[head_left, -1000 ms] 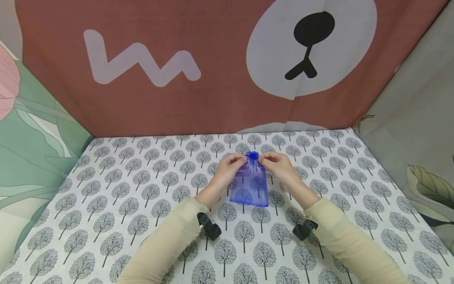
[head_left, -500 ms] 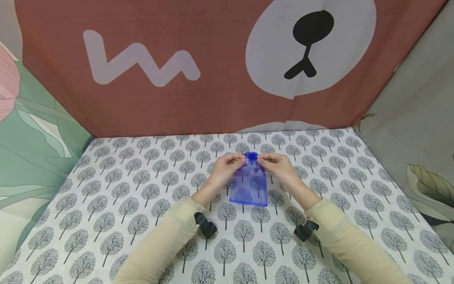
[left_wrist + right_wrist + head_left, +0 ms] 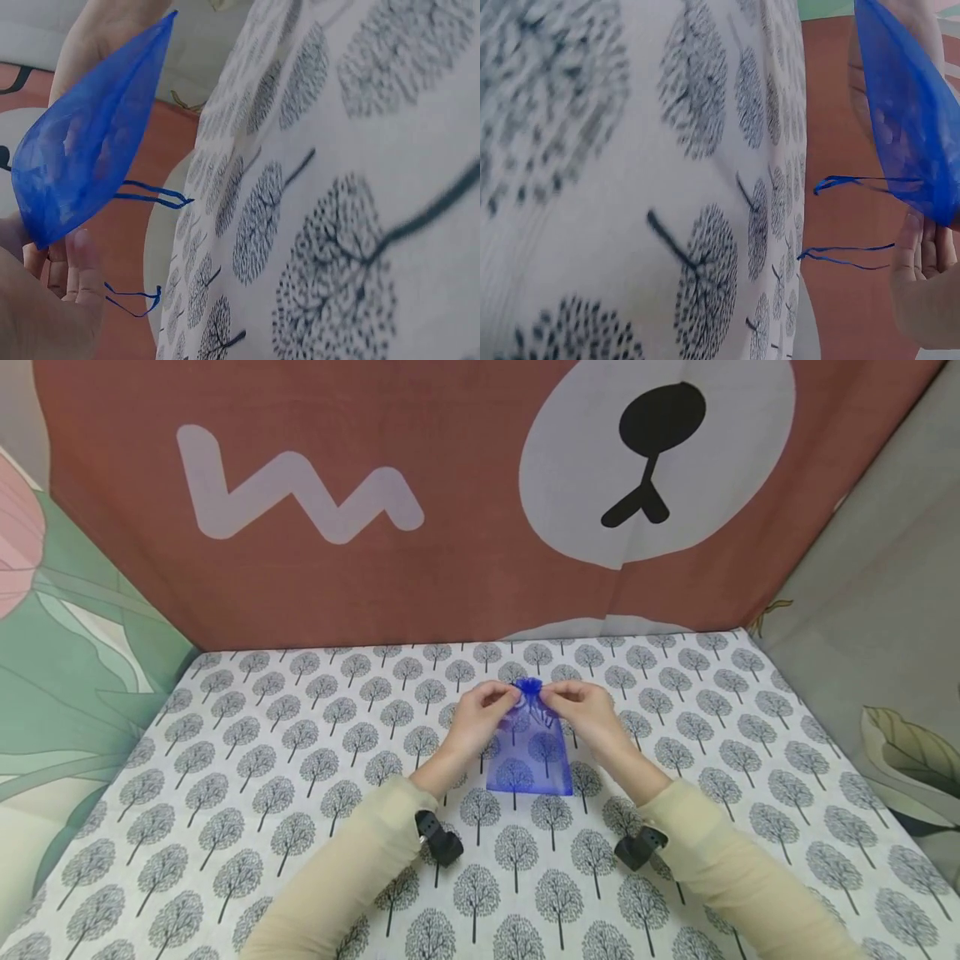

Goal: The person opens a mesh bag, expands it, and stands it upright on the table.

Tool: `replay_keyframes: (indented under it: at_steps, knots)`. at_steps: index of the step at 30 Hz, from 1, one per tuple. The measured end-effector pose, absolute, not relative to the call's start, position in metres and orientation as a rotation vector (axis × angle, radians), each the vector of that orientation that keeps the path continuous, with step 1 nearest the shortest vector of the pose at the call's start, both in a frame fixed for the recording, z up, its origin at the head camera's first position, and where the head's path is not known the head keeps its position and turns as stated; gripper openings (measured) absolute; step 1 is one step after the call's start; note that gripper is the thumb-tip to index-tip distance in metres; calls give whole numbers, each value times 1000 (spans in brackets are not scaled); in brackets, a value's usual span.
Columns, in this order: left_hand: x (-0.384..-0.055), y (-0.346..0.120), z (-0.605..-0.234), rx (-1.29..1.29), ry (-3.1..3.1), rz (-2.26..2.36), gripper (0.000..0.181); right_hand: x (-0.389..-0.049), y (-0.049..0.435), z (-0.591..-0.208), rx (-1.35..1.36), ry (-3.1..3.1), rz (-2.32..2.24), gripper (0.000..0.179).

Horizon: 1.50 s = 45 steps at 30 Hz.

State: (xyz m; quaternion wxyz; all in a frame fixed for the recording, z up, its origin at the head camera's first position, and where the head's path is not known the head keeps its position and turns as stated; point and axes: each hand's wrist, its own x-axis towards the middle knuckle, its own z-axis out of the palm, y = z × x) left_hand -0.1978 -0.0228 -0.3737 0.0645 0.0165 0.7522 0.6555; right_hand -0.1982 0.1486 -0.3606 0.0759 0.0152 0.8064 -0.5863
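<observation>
Both hands pinch a sheer blue drawstring bag above tree-printed cloth.

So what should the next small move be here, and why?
Probably ease the left hand and right hand apart to spread the blue bag: its top looks bunched, each hand pinches one side of it, and the drawstring loops dangle slack.

Long, plain, pale yellow sleeves; black wristbands; a small, chunky black device on each
</observation>
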Motion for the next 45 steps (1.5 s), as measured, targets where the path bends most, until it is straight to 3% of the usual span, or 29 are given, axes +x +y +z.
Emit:
replay_keyframes:
  at_steps: [10,37,45]
  knots:
    - [-196,-21,-372,-81,2035,2150,26,-201,142,-361,189,2190,-1959,33]
    - [-195,-38,-375,-103,2003,2250,28,-204,155,-365,157,2117,-2049,40]
    - [-192,-36,-374,-116,2029,2262,28,-202,153,-365,177,2108,-2068,23]
